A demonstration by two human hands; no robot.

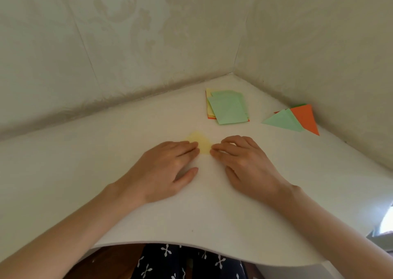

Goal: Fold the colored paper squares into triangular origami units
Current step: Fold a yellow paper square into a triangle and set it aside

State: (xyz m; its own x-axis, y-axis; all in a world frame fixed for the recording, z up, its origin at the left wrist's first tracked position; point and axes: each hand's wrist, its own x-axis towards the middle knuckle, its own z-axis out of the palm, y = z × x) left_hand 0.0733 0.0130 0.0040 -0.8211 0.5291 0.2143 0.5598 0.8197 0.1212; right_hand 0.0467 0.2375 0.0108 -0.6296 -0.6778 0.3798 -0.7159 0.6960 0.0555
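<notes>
A pale yellow paper (201, 142) lies flat on the white table (85, 172), partly hidden by my fingers. My left hand (170, 168) presses its left side with the fingertips. My right hand (244, 161) presses its right side, fingers curled down onto the paper. A stack of paper squares (227, 107), light green on top with yellow and orange beneath, sits behind my hands. Farther right lie a folded green triangle (282, 121) and a folded orange triangle (305, 118), overlapping.
The table fits into a corner between two pale patterned walls (127, 44). Its curved front edge (191, 246) runs close to my lap, where a dark patterned garment (187, 263) shows.
</notes>
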